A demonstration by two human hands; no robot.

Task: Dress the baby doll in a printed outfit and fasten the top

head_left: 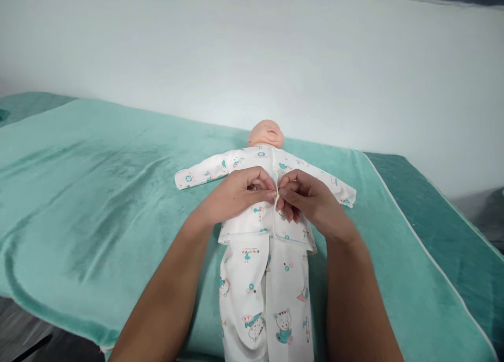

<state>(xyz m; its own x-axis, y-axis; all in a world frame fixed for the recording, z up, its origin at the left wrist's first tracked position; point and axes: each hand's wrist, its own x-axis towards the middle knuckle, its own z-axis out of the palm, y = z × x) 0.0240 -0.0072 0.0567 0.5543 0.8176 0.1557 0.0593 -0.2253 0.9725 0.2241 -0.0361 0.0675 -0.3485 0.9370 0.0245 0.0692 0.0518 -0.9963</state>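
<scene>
A baby doll [266, 134] lies on its back, dressed in a white printed jacket [248, 220] and matching trousers [283, 299]. The jacket's long sleeves stretch out to both sides. At the chest, my left hand [246, 191] pinches one side of the jacket's front edge between thumb and fingers. My right hand [307, 196] pinches the edge close beside it, the fingertips of both hands almost touching. The front edge is slightly raised between them. Any fastener there is hidden by my fingers. Below the hands the two front panels meet near the middle.
A mint-green plush blanket [98, 194] with a pale border spreads under the doll. Beneath it, a darker green cover [441, 209] shows at the right. A white wall [236, 52] rises behind the far edge. Grey floor [23, 330] shows at the lower left.
</scene>
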